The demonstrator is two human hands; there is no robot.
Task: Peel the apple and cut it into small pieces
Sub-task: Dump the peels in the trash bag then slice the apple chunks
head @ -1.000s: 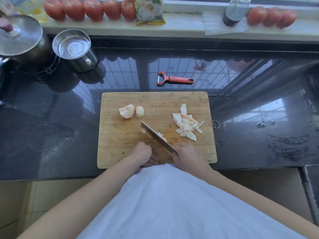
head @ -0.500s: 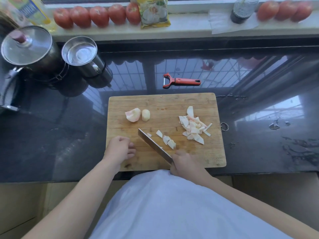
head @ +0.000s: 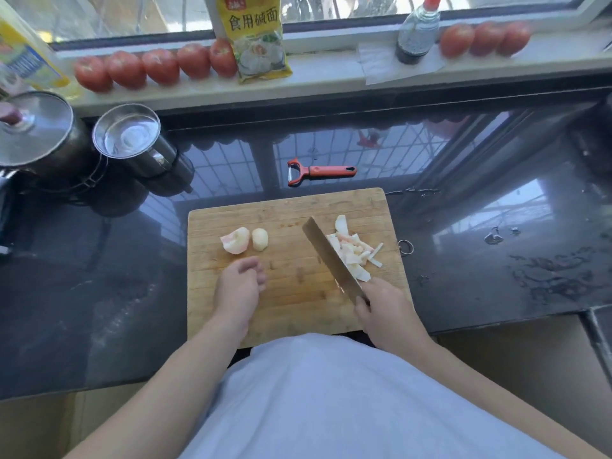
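A wooden cutting board [head: 298, 306] lies on the dark counter. Two peeled apple chunks, a larger one [head: 234, 240] and a smaller one [head: 260, 239], sit on its left part. A pile of small cut apple pieces [head: 356, 251] lies on the right part. My right hand [head: 385, 311] grips the handle of a knife [head: 331, 256], whose blade rests against the left side of the pile. My left hand [head: 239, 286] hovers just below the two chunks, fingers loosely curled, holding nothing.
A red peeler [head: 319, 172] lies behind the board. A lidded pot [head: 36, 137] and a steel cup [head: 132, 140] stand at the back left. Tomatoes [head: 159, 66], a yellow packet [head: 255, 38] and a bottle [head: 417, 31] line the windowsill.
The knife has swept the freshly cut pieces right into the pile. My left hand has moved up the board toward the two apple chunks.
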